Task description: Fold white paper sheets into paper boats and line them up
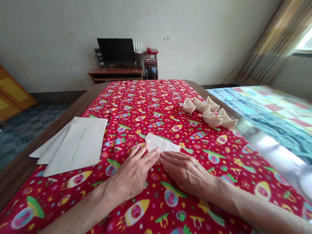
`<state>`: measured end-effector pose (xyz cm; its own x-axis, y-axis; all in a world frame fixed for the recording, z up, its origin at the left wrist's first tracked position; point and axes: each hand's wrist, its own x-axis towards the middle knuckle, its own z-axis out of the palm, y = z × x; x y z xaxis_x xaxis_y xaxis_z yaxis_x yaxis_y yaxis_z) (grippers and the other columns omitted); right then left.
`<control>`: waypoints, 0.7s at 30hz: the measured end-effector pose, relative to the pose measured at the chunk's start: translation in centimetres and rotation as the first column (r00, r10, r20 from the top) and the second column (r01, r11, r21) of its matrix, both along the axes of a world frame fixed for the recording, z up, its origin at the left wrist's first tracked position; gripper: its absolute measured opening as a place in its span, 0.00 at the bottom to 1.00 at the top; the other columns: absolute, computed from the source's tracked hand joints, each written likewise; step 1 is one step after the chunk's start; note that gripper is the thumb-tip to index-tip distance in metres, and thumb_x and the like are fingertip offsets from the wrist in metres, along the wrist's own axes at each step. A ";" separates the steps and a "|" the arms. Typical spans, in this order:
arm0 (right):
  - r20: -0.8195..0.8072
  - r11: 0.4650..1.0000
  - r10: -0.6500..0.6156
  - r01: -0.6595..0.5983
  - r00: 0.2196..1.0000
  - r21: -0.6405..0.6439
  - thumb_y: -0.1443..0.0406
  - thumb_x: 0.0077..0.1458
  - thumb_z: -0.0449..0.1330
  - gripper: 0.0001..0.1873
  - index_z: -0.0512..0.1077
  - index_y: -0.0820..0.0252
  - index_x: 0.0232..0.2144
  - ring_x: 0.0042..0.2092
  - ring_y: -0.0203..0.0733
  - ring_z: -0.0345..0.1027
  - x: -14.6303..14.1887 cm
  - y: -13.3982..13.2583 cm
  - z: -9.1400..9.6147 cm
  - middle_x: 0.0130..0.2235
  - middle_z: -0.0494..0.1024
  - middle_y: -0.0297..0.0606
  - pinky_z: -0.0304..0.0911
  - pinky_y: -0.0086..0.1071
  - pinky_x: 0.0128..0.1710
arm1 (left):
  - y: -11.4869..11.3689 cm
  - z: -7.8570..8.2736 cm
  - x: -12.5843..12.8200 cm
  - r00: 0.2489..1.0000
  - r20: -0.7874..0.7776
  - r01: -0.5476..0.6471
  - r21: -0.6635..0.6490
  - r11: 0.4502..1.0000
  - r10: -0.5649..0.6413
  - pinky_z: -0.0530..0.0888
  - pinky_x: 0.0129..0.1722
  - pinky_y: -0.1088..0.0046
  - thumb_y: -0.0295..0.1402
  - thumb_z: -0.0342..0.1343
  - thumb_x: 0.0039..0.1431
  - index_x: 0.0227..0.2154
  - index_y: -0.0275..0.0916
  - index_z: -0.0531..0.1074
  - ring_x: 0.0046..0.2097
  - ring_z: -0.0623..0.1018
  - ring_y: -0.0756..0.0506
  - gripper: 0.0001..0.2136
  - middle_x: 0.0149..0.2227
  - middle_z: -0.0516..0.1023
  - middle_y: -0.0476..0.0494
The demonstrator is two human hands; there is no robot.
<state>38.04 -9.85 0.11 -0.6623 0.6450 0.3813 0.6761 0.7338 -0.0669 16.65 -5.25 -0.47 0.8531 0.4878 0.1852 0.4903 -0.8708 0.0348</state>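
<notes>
At the far left, beyond the table, a yellow-panelled wooden cupboard (0,90) leans into view. Nearer, on the bare wooden table (13,173), a loose stack of white sheets (73,146) lies half on the wood and half on the red tablecloth (144,103), which is printed with rockets, stars and moons. Faint lines show on the top sheet, too small to read.

Just right of the sheets, the left hand (131,175) lies flat and open, palm down, its fingertips pressing the near left edge of the folded white paper (161,144). That paper sits mid-table on the cloth: small, creased into angled flaps, plain, with no print. The right hand (186,172) is likewise spread flat, its fingertips touching the paper's near edge.

Farther right and back, several cream folded paper shapes (210,114) cluster near the cloth's edge. A dark monitor (116,49) stands against the wall, and a striped curtain (274,37) hangs at the right.
</notes>
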 end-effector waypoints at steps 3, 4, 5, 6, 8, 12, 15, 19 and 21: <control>0.010 1.000 0.004 -0.004 1.000 -0.001 0.72 0.62 0.44 0.15 0.68 0.67 0.44 0.54 0.44 0.65 0.0 0.0 0.0 0.47 0.75 0.49 0.61 0.37 0.55 | 0.2 0.5 -0.1 1.000 -0.017 -0.001 0.001 1.000 0.001 0.54 0.62 0.56 0.20 0.46 0.50 0.62 0.39 0.53 0.64 0.55 0.39 0.33 0.64 0.56 0.45; 0.011 1.000 0.003 -0.003 1.000 0.001 0.72 0.62 0.45 0.14 0.68 0.67 0.45 0.54 0.44 0.65 0.0 -0.1 0.0 0.47 0.75 0.49 0.61 0.37 0.56 | 0.3 0.7 -0.2 1.000 -0.022 -0.009 0.005 1.000 0.009 0.54 0.62 0.56 0.21 0.46 0.51 0.61 0.40 0.54 0.64 0.56 0.39 0.32 0.64 0.56 0.45; 0.012 1.000 0.002 -0.002 1.000 0.004 0.72 0.62 0.45 0.14 0.68 0.67 0.45 0.54 0.44 0.65 0.0 -0.1 0.0 0.48 0.74 0.49 0.61 0.37 0.56 | 0.3 0.9 -0.2 0.999 -0.029 -0.021 0.009 1.000 0.021 0.55 0.61 0.57 0.22 0.47 0.51 0.61 0.41 0.55 0.64 0.56 0.39 0.31 0.64 0.56 0.44; 0.015 1.000 0.002 -0.002 1.000 0.007 0.72 0.61 0.46 0.14 0.67 0.68 0.46 0.55 0.44 0.65 0.0 -0.1 0.0 0.48 0.74 0.49 0.60 0.36 0.56 | 0.4 1.0 -0.2 0.999 -0.040 -0.033 0.014 0.999 0.034 0.55 0.61 0.56 0.23 0.48 0.52 0.61 0.41 0.55 0.64 0.56 0.39 0.31 0.64 0.56 0.42; 0.019 1.000 0.002 -0.003 1.000 0.020 0.72 0.61 0.47 0.15 0.67 0.68 0.48 0.55 0.44 0.64 0.1 -0.1 -0.1 0.49 0.74 0.50 0.60 0.37 0.56 | 0.5 1.2 -0.3 0.996 -0.066 -0.056 0.027 0.998 0.058 0.55 0.61 0.55 0.25 0.48 0.53 0.61 0.43 0.56 0.64 0.55 0.39 0.30 0.64 0.55 0.39; 0.020 0.999 -0.003 0.002 1.000 0.034 0.72 0.61 0.48 0.15 0.66 0.68 0.49 0.54 0.45 0.66 0.0 -0.1 0.1 0.48 0.74 0.50 0.63 0.37 0.54 | 0.6 1.3 -0.3 0.989 -0.105 -0.098 0.058 0.993 0.104 0.52 0.62 0.54 0.27 0.49 0.55 0.62 0.43 0.53 0.66 0.51 0.39 0.30 0.65 0.51 0.35; 0.017 1.000 -0.005 0.005 1.000 0.025 0.72 0.61 0.48 0.15 0.66 0.67 0.49 0.53 0.45 0.66 -0.1 -0.2 0.3 0.48 0.75 0.50 0.64 0.37 0.53 | 0.8 1.3 -0.4 0.985 -0.115 -0.124 0.077 0.989 0.132 0.50 0.62 0.55 0.29 0.50 0.55 0.63 0.41 0.50 0.66 0.50 0.38 0.31 0.65 0.48 0.33; 0.032 1.000 -0.010 0.009 0.999 0.010 0.72 0.61 0.47 0.15 0.66 0.67 0.49 0.53 0.46 0.66 -0.2 -0.2 0.3 0.47 0.75 0.50 0.63 0.38 0.53 | 1.1 1.1 -0.3 0.982 -0.099 -0.153 0.087 0.984 0.161 0.50 0.63 0.55 0.30 0.51 0.55 0.62 0.42 0.52 0.65 0.51 0.36 0.31 0.65 0.50 0.35; 0.044 1.000 -0.008 0.008 0.999 0.003 0.71 0.62 0.47 0.15 0.66 0.68 0.49 0.53 0.46 0.66 -0.1 -0.2 0.2 0.47 0.74 0.50 0.63 0.38 0.54 | 1.1 1.0 -0.2 0.981 -0.084 -0.168 0.080 0.983 0.175 0.50 0.63 0.54 0.30 0.51 0.55 0.62 0.42 0.53 0.65 0.52 0.36 0.30 0.65 0.51 0.36</control>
<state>37.91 -10.04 0.35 -0.6733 0.6493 0.3538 0.6843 0.7284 -0.0344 16.50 -4.12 0.54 0.7729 0.6163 0.1510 0.6307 -0.7723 -0.0763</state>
